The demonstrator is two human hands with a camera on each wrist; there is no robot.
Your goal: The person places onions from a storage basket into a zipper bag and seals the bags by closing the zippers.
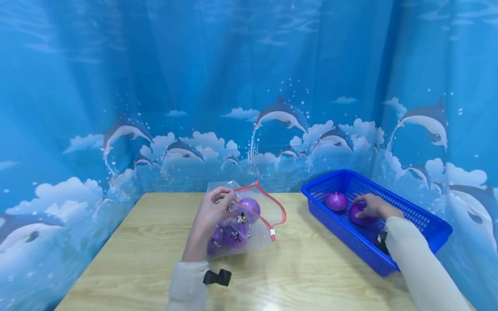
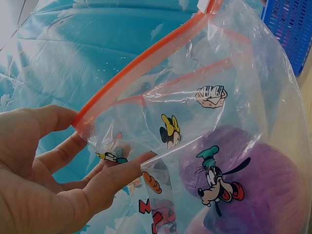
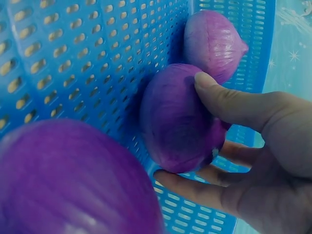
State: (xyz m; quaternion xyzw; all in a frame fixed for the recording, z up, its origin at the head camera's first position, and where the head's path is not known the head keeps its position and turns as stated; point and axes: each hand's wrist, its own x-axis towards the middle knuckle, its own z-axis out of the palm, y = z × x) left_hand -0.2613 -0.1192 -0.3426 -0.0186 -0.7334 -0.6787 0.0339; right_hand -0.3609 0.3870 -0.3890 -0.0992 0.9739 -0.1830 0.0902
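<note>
My left hand (image 1: 210, 214) holds a clear zip bag (image 1: 258, 242) by its side edge, near one end of the red zipper (image 2: 141, 56). The bag's mouth gapes open toward the right. Cartoon figures are printed on it, and several purple onions (image 2: 273, 185) show through the plastic. Over in the blue basket (image 1: 338, 237), my right hand (image 1: 375, 206) grips a purple onion (image 3: 178, 122), thumb on top and fingers beneath. A paler onion (image 3: 212, 44) lies just beyond it. Another onion (image 3: 73, 180) sits close to the right wrist camera; my arm hides it in the head view.
The basket has perforated walls and stands at a slant on the right of the wooden table (image 1: 148, 259). A blue curtain (image 1: 218, 86) with printed dolphins hangs behind the table and along both sides.
</note>
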